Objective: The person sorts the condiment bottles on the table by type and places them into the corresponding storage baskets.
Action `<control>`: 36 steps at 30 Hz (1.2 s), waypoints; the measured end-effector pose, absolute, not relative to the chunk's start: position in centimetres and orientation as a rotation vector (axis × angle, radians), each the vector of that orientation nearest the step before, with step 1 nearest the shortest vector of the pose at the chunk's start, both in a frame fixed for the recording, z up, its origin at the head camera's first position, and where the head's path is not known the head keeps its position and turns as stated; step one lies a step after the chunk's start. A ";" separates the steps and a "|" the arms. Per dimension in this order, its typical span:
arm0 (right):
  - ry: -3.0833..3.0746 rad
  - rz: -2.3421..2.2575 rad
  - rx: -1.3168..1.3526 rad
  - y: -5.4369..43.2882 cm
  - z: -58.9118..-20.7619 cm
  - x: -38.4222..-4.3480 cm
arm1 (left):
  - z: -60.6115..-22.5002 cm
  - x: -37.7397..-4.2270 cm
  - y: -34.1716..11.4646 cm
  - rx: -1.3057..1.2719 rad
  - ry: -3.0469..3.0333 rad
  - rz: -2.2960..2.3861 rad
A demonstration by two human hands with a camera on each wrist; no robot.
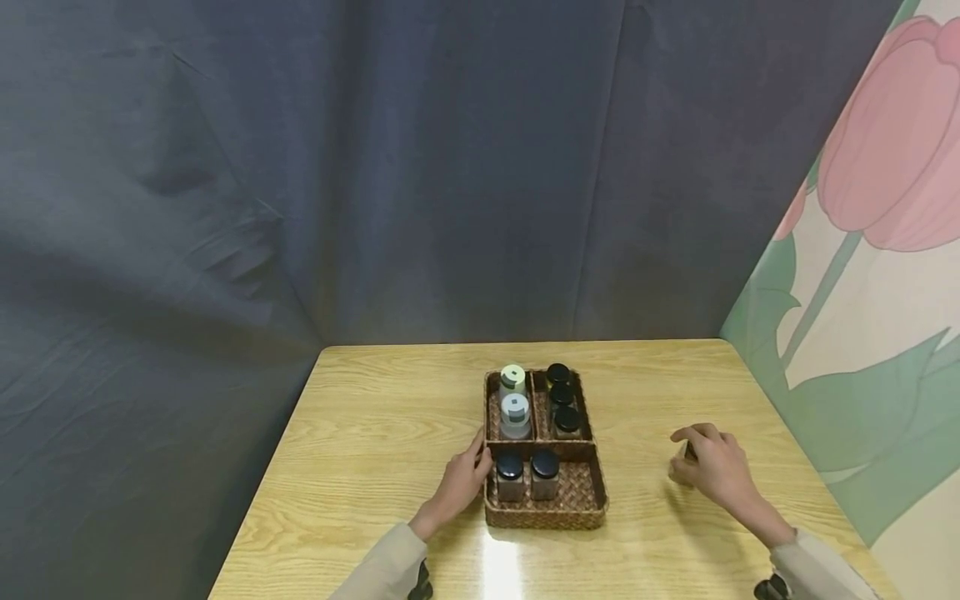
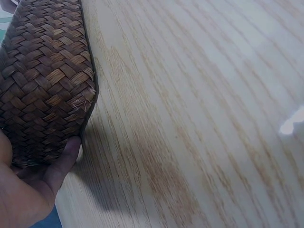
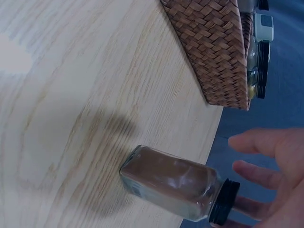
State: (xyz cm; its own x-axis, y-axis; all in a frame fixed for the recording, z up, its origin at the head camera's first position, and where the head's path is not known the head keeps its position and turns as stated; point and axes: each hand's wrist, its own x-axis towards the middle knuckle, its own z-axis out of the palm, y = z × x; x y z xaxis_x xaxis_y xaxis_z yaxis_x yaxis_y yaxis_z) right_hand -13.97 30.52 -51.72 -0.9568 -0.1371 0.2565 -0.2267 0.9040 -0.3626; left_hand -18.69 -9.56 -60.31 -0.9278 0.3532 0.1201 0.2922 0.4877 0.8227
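My left hand (image 1: 463, 482) grips the left side of a brown woven basket (image 1: 545, 518); in the left wrist view one finger (image 2: 71, 151) reaches the base of its woven wall. My right hand (image 1: 716, 468), out to the right, holds a glass spice jar (image 3: 166, 180) by its black lid (image 3: 224, 202). Brown powder fills much of that jar, which stands near upright, its base close over the table. Two fingers spread away from the lid; others are partly hidden behind it. Two black-lidded jars, one being this jar (image 1: 545, 479), sit in the basket's front compartment.
Behind the basket's divider, two pale-lidded bottles (image 1: 515, 412) stand at left and three black-lidded jars (image 1: 566, 421) at right. The light wooden table (image 1: 375, 417) meets a dark curtain (image 1: 465, 183) at the back and a tulip-painted wall (image 1: 885, 350) at right.
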 end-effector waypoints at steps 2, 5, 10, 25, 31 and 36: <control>-2.843 0.606 0.280 30.7 -51.8 -14.0 | -60.4 -18.7 -9.6 0.576 2.662 1.446; -2.839 0.630 0.275 30.9 -51.8 -14.1 | -60.5 -18.8 -9.5 0.576 2.667 1.455; -2.842 0.586 0.282 31.0 -51.8 -14.2 | -60.5 -18.8 -9.5 0.569 2.664 1.458; -2.839 0.604 0.251 31.1 -52.1 -14.1 | -60.2 -18.9 -9.5 0.557 2.646 1.435; -2.873 0.649 0.191 31.2 -52.0 -14.1 | -60.2 -18.9 -9.6 0.556 2.642 1.434; -2.886 0.659 0.192 31.3 -52.0 -14.2 | -60.2 -18.8 -9.6 0.570 2.639 1.434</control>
